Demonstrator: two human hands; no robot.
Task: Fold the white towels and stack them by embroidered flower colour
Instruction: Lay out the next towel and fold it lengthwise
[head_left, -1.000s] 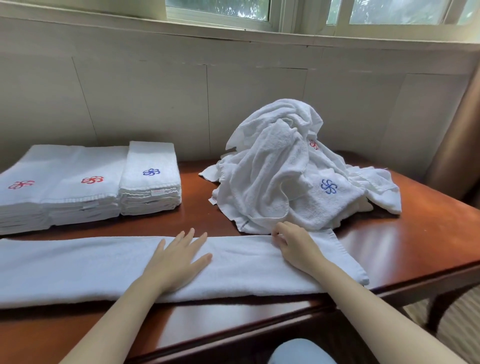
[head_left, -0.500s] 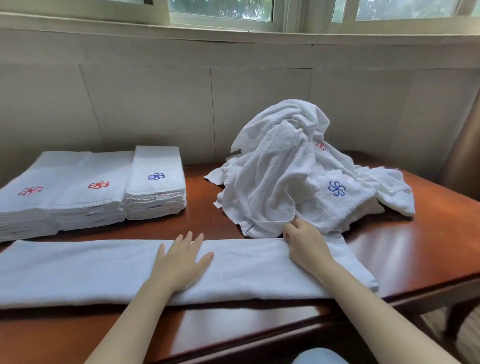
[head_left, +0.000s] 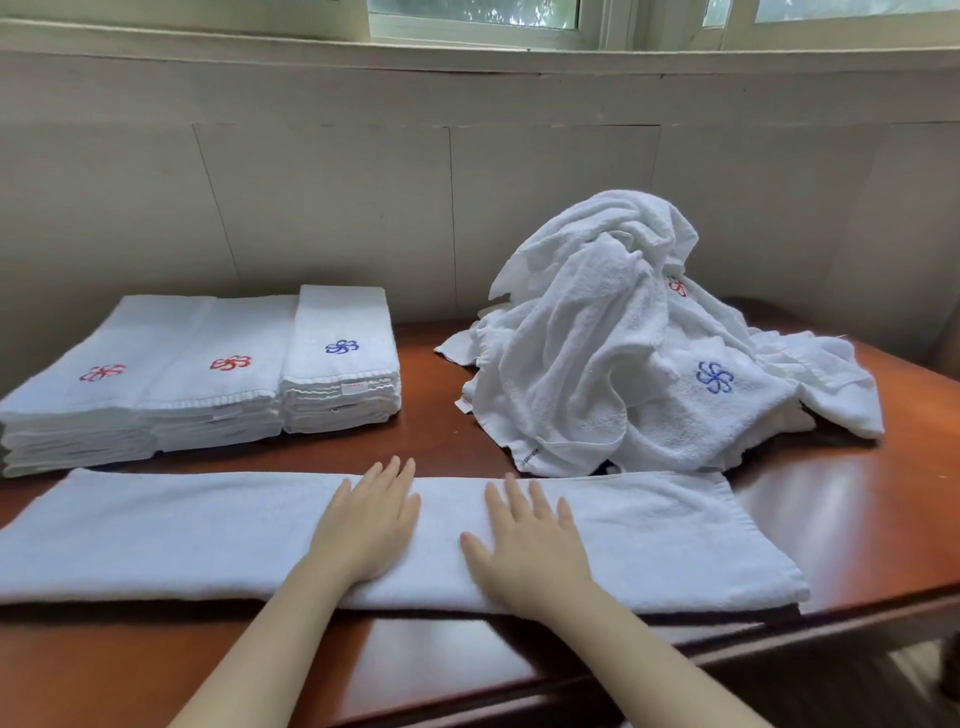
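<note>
The right hand (head_left: 524, 545) is what has changed. A second ago it sat at the far edge of the long white terry towel (head_left: 182, 535), fingers curled at the hem just beside the heap. Now it lies flat on the middle of the strip, fingers straight and slightly spread. It is just right of the left hand (head_left: 371, 519), which rests palm down in much the same place as before, fingers straight. Neither hand grips anything; both only press on the cloth.

The long white terry towel lies folded lengthwise into a narrow band along the near edge of the glossy reddish-brown wooden table (head_left: 857, 493). It runs from the left border of the view almost to the table's right side. No embroidered flower shows on its upper face, so its colour cannot be told.

This suggests the lengthwise fold is set and is being smoothed, and the cross folds are likely next.

At the far left stand two stacks of folded white towels with red flowers (head_left: 156, 395). Touching their right side is the stack of folded white towels with a blue flower (head_left: 340, 364).

At the far right, the loose heap of unfolded white towels (head_left: 597, 364) shows one blue flower and one red flower, so much remains to do.
</note>
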